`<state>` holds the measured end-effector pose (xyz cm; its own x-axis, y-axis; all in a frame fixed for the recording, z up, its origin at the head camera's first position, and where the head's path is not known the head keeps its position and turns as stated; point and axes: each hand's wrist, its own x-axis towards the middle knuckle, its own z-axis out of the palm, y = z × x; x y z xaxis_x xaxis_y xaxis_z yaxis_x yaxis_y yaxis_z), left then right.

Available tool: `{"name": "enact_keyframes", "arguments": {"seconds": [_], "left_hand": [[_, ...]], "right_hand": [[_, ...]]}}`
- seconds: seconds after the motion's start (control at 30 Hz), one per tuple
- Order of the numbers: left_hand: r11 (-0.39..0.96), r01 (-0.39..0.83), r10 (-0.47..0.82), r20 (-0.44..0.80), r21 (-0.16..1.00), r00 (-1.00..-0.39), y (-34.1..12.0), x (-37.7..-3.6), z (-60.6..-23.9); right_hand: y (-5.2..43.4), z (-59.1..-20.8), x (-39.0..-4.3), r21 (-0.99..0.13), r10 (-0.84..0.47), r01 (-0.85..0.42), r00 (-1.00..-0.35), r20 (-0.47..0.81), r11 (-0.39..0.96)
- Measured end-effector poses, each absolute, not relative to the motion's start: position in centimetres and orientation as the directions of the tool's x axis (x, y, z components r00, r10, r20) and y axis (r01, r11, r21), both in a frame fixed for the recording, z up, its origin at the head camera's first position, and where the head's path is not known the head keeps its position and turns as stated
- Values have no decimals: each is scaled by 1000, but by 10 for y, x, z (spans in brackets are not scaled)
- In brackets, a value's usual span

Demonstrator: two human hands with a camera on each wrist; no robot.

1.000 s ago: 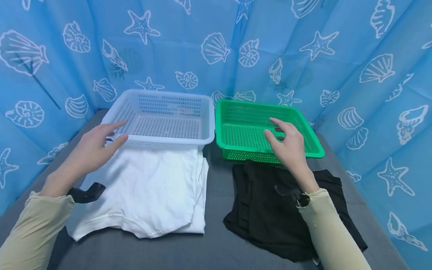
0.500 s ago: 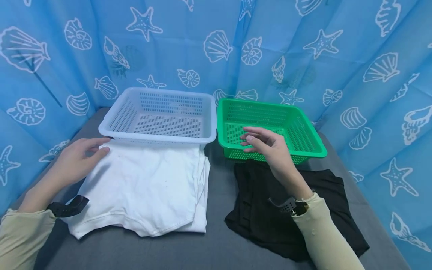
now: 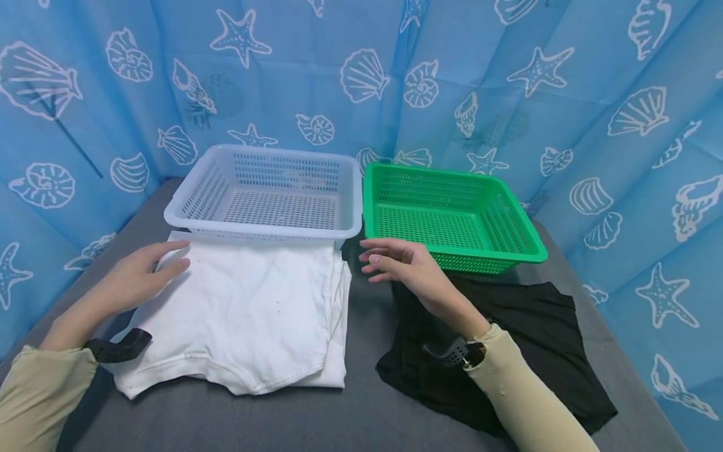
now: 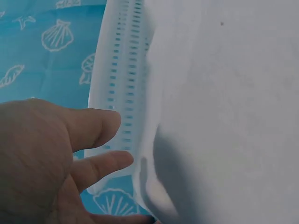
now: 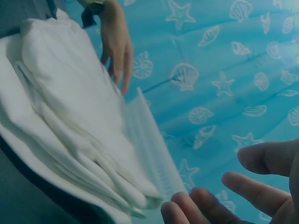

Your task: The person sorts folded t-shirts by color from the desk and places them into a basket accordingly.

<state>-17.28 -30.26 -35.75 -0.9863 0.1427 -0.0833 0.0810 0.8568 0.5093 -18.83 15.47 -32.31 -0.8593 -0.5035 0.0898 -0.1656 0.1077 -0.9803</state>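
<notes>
A folded white garment [image 3: 248, 320] lies on the grey surface in front of a white basket [image 3: 271, 194]. My left hand [image 3: 144, 273] rests with straight fingers on the garment's far left corner [image 4: 154, 196], beside the basket wall [image 4: 121, 93]. A black garment [image 3: 508, 358] lies in front of a green basket [image 3: 452, 213]. My right hand [image 3: 401, 263] hovers open between the two garments, near the white garment's folded edge [image 5: 117, 186], and holds nothing. Both baskets hold nothing.
The grey table [image 3: 361, 414] is walled on three sides by a blue curtain [image 3: 361, 69] printed with shells and starfish. The two baskets stand side by side at the back, almost touching.
My right hand has moved left and toward me, from over the green basket to the gap between the garments. My left hand has dropped from the white basket's rim onto the white garment.
</notes>
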Motion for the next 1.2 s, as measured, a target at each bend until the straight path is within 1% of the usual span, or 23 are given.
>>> {"name": "enact_keyframes", "arguments": {"seconds": [0.07,0.17,0.37,0.53,0.67,0.8,0.93,1.03,1.13,1.2], "left_hand": [[858,52,133,-123,512,-983,-303,-174,-358],[843,29,125,-143,538,-982,-303,-176,-359],[804,36,121,-104,593,-987,-301,-181,-364],[743,15,84,-71,670,-994,-301,-181,-368],[686,16,41,-17,727,-999,-302,-177,-369],[645,27,3,33,764,-999,-304,-174,-370],[616,30,-49,76,787,-996,-305,-171,-372],[619,27,-90,104,785,-990,-304,-169,-375],[629,17,-102,105,777,-989,-305,-169,-375],[629,11,-76,76,777,-994,-306,-171,-374]], "right_hand": [[150,-327,-189,-982,-522,-142,-851,57,125],[145,-333,-190,-983,-542,-105,-840,5,153],[133,-345,-190,-970,-560,-47,-823,-98,239],[122,-354,-188,-963,-555,-4,-818,-152,268],[118,-358,-186,-962,-550,-16,-823,-143,274],[116,-360,-184,-973,-544,-27,-833,-105,229],[114,-362,-183,-984,-541,-2,-836,-97,179],[111,-364,-183,-986,-536,-10,-841,-82,166],[108,-365,-183,-986,-541,-44,-839,-50,159],[107,-365,-183,-984,-553,-52,-832,-52,171]]}}
